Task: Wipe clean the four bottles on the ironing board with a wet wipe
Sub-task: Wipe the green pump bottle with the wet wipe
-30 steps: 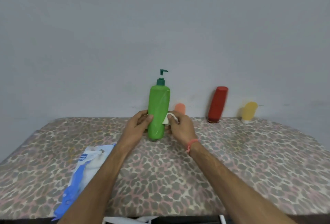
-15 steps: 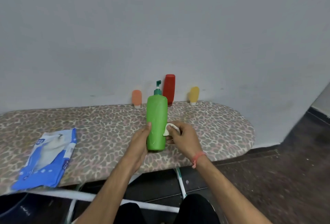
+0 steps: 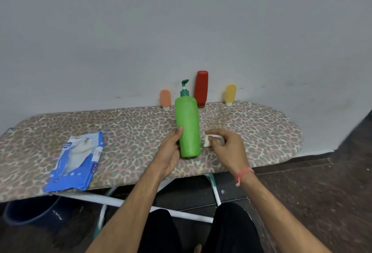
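Observation:
A tall green pump bottle (image 3: 188, 125) stands upright near the front edge of the leopard-print ironing board (image 3: 130, 127). My left hand (image 3: 168, 152) grips its lower left side, thumb up along the front. Just right of the bottle, my right hand (image 3: 229, 150) pinches a small crumpled white wet wipe (image 3: 207, 140), a little apart from the bottle's side. Against the wall at the back stand a small orange bottle (image 3: 165, 98), a red bottle (image 3: 201, 89) and a small yellow bottle (image 3: 230, 94), all cap-down.
A blue and white wipes pack (image 3: 76, 158) lies flat on the board's left front. Under the board are its white metal legs (image 3: 214, 190) and a dark blue bucket (image 3: 30, 210) at the left. The board's rounded end is at the right, above dark floor.
The view has pulled back and tilted down. My right hand with the wipe has come off the green bottle's side, leaving a small gap. My left hand keeps its hold.

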